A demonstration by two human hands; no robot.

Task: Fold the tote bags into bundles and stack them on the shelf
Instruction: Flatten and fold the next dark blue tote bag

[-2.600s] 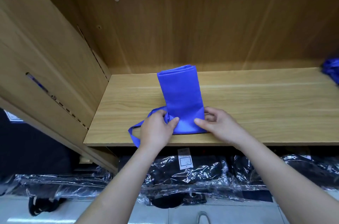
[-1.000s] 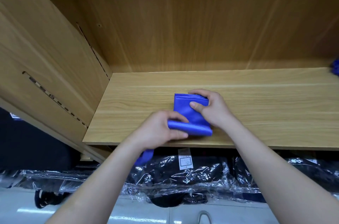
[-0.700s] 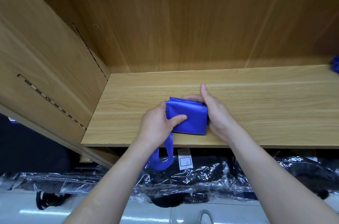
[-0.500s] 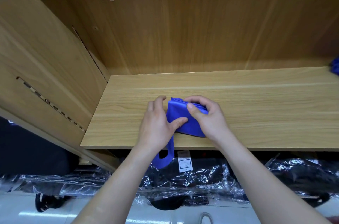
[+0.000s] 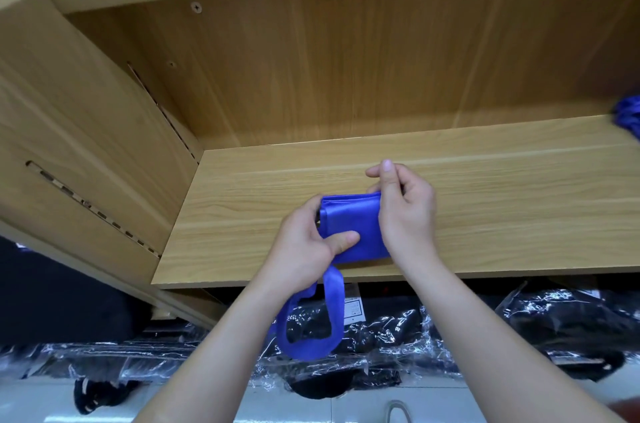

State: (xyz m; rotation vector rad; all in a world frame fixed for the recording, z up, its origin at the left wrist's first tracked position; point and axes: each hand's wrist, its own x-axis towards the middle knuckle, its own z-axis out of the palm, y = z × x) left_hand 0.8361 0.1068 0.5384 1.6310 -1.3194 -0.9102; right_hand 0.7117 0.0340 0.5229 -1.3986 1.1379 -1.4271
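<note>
Shelf: light wood board (image 5: pixel 519 214), wood back and side panels.
Bag: blue (image 5: pixel 356 228), folded into a squat bundle near the shelf's front edge.
Left hand: (image 5: pixel 304 249) at the bag's 9 o'clock, gripping it, thumb pressed on top.
Right hand: (image 5: pixel 408 218) at its 3 o'clock, curled round that edge, forefinger raised.
Strap: (image 5: pixel 332 318) loop hanging at 6 o'clock, below the shelf.
Blue cloth: (image 5: pixel 628 119) far at 3 o'clock.
Packs: black, plastic-wrapped (image 5: pixel 554 325), under the shelf.
</note>
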